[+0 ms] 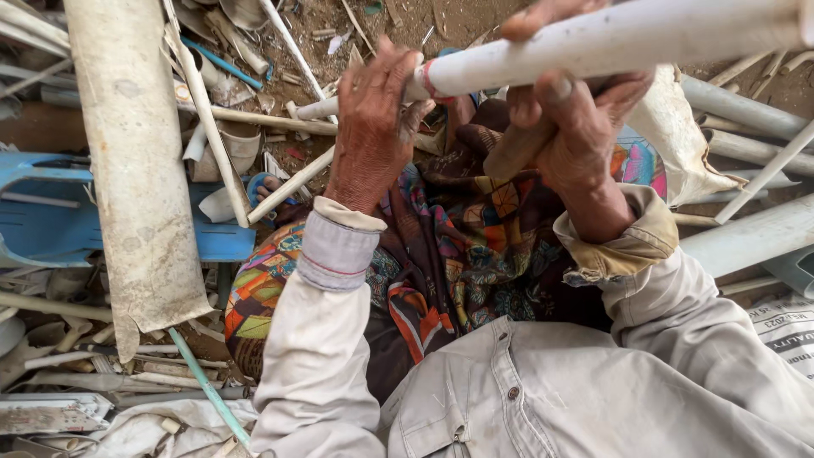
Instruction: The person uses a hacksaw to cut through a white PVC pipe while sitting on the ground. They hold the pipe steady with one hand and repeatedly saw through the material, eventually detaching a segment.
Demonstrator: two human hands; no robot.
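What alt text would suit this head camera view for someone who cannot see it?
Two hands grip a white plastic pipe: the left hand at its end, the right hand further along it. Scrap pipes litter the dirt ground around.

1 head camera, looking steeply down, close.

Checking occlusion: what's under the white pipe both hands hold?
Under the white pipe: patterned cloth over the lap, dirt ground beyond. The right hand and left hand cover the pipe's joint and the cloth beneath.
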